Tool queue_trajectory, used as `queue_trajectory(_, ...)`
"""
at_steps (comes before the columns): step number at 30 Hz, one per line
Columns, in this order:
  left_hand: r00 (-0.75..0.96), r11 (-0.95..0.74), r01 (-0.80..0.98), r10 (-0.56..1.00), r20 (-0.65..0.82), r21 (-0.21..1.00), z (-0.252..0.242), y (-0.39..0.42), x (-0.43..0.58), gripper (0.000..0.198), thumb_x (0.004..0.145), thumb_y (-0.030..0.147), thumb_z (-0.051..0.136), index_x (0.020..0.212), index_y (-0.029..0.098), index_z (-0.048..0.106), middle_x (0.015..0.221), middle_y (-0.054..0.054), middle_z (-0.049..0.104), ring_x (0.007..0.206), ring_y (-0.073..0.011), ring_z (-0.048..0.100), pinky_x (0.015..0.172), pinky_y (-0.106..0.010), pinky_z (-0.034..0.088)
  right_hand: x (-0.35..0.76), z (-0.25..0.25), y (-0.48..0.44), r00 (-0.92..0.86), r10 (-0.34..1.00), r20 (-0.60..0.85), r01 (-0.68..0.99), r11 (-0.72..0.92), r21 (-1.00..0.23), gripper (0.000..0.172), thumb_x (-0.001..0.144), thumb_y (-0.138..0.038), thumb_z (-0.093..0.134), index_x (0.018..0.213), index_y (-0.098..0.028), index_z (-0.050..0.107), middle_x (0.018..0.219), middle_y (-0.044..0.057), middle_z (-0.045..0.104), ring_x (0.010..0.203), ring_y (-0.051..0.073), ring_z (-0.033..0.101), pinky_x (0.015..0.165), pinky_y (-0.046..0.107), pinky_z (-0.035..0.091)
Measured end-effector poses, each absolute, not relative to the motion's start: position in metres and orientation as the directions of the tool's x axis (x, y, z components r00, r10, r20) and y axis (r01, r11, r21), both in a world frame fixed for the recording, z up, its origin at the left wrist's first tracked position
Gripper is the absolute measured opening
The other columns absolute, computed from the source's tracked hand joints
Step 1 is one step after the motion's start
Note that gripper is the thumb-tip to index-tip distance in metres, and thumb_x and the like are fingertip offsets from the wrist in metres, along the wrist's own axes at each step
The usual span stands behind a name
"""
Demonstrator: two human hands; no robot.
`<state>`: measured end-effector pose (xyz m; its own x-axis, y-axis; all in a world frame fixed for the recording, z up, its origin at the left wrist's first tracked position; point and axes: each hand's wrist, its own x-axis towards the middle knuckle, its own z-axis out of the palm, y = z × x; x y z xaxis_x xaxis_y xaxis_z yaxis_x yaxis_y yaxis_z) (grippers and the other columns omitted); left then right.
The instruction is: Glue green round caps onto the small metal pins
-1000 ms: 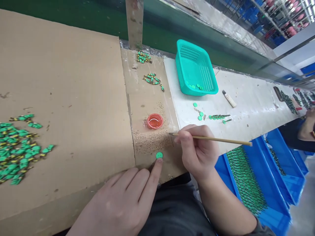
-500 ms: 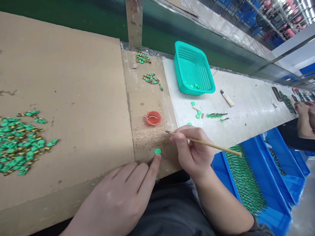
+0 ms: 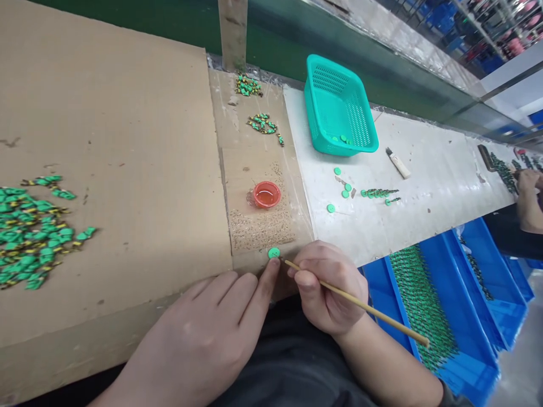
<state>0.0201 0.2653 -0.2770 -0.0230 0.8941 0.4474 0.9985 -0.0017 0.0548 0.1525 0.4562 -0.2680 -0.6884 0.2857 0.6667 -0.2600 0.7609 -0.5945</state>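
My left hand (image 3: pixel 207 333) lies palm down at the near edge of the work surface. Its index fingertip presses the near rim of a round green button (image 3: pixel 274 252) that shows small holes. A thin paintbrush with a wooden handle (image 3: pixel 373 312) is pinched in my right hand (image 3: pixel 333 285). The brush tip points left, close beside the button and my left fingertip; whether it touches cannot be told. Just beyond the button, brown specks cover the cardboard (image 3: pixel 250 155). A small red cup (image 3: pixel 266 194) with liquid in it stands behind those specks.
Green-and-yellow small pieces (image 3: pixel 36 237) are heaped at left. A teal basket (image 3: pixel 320 127) holds a few green buttons. On the white surface lie loose buttons (image 3: pixel 331 208) and a pale tube (image 3: pixel 399 164). Blue bins (image 3: pixel 470 367) stand at right; a co-worker's hand (image 3: pixel 528 181) is farther off.
My right hand has brought the brush down from the speckled patch to beside the button, its handle tilting more steeply. My left fingertip stays on the button. The view has shifted slightly.
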Motion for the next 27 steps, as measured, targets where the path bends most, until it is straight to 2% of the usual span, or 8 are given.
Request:
queue_trajectory(5, -0.008, -0.007, 0.999, 0.901, 0.434, 0.032, -0.277, 0.266, 0.020, 0.042, 0.118, 0.007, 0.049, 0.154, -0.001, 0.068, 0.083, -0.001, 0.061, 0.072, -0.0239, 0.061, 0.065, -0.044, 0.051, 0.153, -0.268, 0.456, -0.697, 0.314, 0.645, -0.245, 0.742, -0.625, 0.007, 0.120, -0.020, 0.069, 0.118, -0.026, 0.071, 0.085, 0.002, 0.078, 0.072, 0.019, 0.076, 0.064, 0.033, 0.069)
queue_trajectory(11, -0.020, 0.008, 1.000, 0.895, 0.446, 0.028, -0.276, 0.267, 0.022, 0.038, 0.118, 0.005, 0.047, 0.145, 0.004, 0.073, 0.083, -0.001, 0.061, 0.072, -0.0240, 0.062, 0.067, -0.045, 0.052, 0.151, -0.269, 0.455, -0.699, 0.322, 0.638, -0.240, 0.735, -0.634, 0.008, 0.118, -0.018, 0.071, 0.115, -0.026, 0.071, 0.086, 0.002, 0.078, 0.073, 0.019, 0.077, 0.065, 0.033, 0.069)
queue_trajectory(15, -0.022, 0.004, 0.999, 0.898, 0.440, 0.041, -0.276, 0.266, 0.021, 0.039, 0.118, 0.008, 0.049, 0.150, 0.004, 0.071, 0.084, -0.001, 0.063, 0.073, -0.0234, 0.062, 0.069, -0.044, 0.052, 0.152, -0.269, 0.455, -0.695, 0.336, 0.635, -0.245, 0.720, -0.649, 0.008, 0.119, -0.019, 0.070, 0.115, -0.025, 0.072, 0.085, 0.002, 0.078, 0.073, 0.019, 0.077, 0.064, 0.034, 0.069)
queue_trajectory(21, -0.028, 0.008, 0.999, 0.898, 0.439, 0.046, -0.280, 0.263, 0.020, 0.048, 0.114, 0.006, 0.051, 0.158, 0.003, 0.067, 0.089, -0.003, 0.066, 0.079, -0.0237, 0.062, 0.072, -0.044, 0.051, 0.135, -0.256, 0.467, -0.575, 0.455, 0.680, -0.226, 0.711, -0.666, 0.008, 0.122, -0.026, 0.070, 0.116, -0.028, 0.073, 0.086, 0.000, 0.077, 0.073, 0.018, 0.076, 0.066, 0.035, 0.067)
queue_trajectory(27, -0.025, 0.017, 1.000, 0.894, 0.447, 0.022, -0.280, 0.264, 0.022, 0.050, 0.112, 0.005, 0.052, 0.160, 0.001, 0.067, 0.086, -0.002, 0.061, 0.076, -0.0235, 0.058, 0.071, -0.044, 0.049, 0.087, -0.242, 0.486, -0.612, 0.430, 0.663, -0.143, 0.765, -0.628, 0.029, 0.126, -0.035, 0.069, 0.098, -0.026, 0.066, 0.083, -0.005, 0.070, 0.068, 0.011, 0.068, 0.064, 0.028, 0.055)
